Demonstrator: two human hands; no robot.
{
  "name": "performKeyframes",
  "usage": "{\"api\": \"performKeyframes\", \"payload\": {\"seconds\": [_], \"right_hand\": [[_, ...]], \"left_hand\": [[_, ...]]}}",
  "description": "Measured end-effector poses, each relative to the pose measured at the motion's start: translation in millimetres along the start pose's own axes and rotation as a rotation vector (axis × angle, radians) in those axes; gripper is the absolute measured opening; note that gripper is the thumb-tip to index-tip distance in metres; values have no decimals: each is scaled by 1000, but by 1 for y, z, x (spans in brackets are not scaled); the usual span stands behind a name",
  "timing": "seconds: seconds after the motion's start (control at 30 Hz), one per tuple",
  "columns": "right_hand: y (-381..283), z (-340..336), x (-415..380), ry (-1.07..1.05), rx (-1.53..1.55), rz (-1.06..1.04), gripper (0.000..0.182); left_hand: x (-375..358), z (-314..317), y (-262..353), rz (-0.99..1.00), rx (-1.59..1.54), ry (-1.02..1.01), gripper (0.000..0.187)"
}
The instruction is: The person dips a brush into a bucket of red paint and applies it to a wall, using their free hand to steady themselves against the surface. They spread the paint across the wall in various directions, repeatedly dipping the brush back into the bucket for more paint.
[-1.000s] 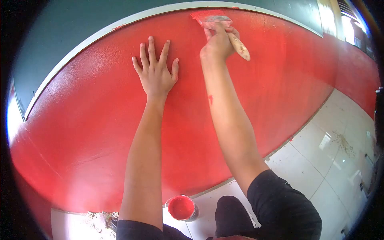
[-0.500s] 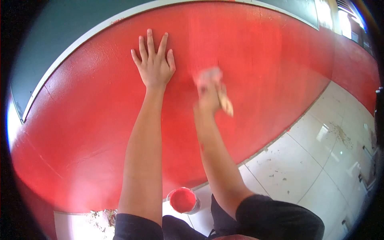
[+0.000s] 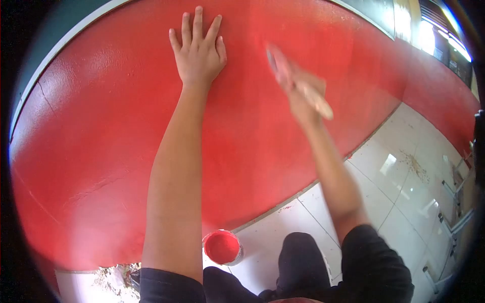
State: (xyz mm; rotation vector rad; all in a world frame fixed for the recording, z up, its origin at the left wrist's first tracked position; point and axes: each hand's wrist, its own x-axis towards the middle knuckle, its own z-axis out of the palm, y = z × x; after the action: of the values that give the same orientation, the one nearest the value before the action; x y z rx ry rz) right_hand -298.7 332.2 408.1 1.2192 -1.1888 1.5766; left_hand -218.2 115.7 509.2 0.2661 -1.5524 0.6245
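My left hand (image 3: pixel 198 56) lies flat against the red wall (image 3: pixel 242 121), fingers spread, below the white trim. To its right, my right hand (image 3: pixel 303 93) is wrapped around a paintbrush (image 3: pixel 314 98) with a pale wooden handle. The brush head, smeared with red, points up and left at the wall; both hand and brush are blurred by motion. On the floor by the foot of the wall stands a paint bucket (image 3: pixel 222 247) holding red paint, beside my left forearm.
White floor tiles (image 3: pixel 374 182) run along the wall's base, with scattered debris (image 3: pixel 415 166) on them. A pile of scraps (image 3: pixel 118 283) lies at lower left. Metal-legged items (image 3: pixel 457 222) stand at the right edge. A dark green panel (image 3: pixel 55 43) sits above the white trim (image 3: pixel 76 40).
My right hand has swept the paintbrush up and to the right across the wall, and the brush has tilted to point left. My left hand stays pressed on the wall while the view has shifted.
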Motion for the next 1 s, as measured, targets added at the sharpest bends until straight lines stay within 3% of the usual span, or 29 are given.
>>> {"api": "performKeyframes", "payload": {"seconds": [0.07, 0.1, 0.23, 0.27, 0.33, 0.37, 0.43, 0.57, 0.6, 0.63, 0.73, 0.83, 0.87, 0.9, 0.97, 1.0], "right_hand": [[0, 8, 79, -112, -243, -355, 14], [12, 8, 102, -165, -244, -414, 13], [19, 7, 102, -380, -179, -369, 13], [18, 10, 74, -381, 95, -175, 12], [40, -1, 3, -386, 222, 380, 10], [51, -22, -38, -619, -120, 81, 10], [38, -41, -119, -788, -85, 187, 12], [-26, -60, -277, -493, 204, 944, 16], [-47, -59, -294, -411, 277, 1251, 19], [-51, -71, -318, -489, 334, 1395, 17], [-26, -101, -426, -353, 346, 1964, 15], [-11, -122, -465, -484, 320, 2009, 18], [-10, -134, -466, -538, 536, 1869, 13], [-17, -135, -463, -531, 519, 1864, 13], [-30, -134, -455, -417, -137, 1802, 18], [-21, -143, -451, -715, -337, 1482, 21]], "left_hand": [[0, -2, 0, 30, -37, 59, 49], [-1, -2, 0, 26, -36, 56, 49], [-2, -2, -2, 17, -60, 95, 50], [-1, -3, -3, 16, -61, 92, 51], [-3, -4, -1, 7, -72, 93, 51], [-4, -5, -1, 19, -71, 91, 50], [-4, -4, -5, 20, -63, 106, 50], [-7, 3, -9, 39, -112, 139, 49], [-8, 3, -9, 40, -108, 146, 48], [-9, 4, -9, 39, -107, 154, 48], [-14, 3, -12, 62, -153, 150, 48], [-14, 2, -13, 56, -175, 145, 48], [-14, 1, -13, 51, -183, 153, 48], [-14, -1, -13, 48, -202, 140, 48], [-7, -1, -15, 32, -225, 132, 48], [-5, -2, -14, 31, -255, 172, 47]]}}
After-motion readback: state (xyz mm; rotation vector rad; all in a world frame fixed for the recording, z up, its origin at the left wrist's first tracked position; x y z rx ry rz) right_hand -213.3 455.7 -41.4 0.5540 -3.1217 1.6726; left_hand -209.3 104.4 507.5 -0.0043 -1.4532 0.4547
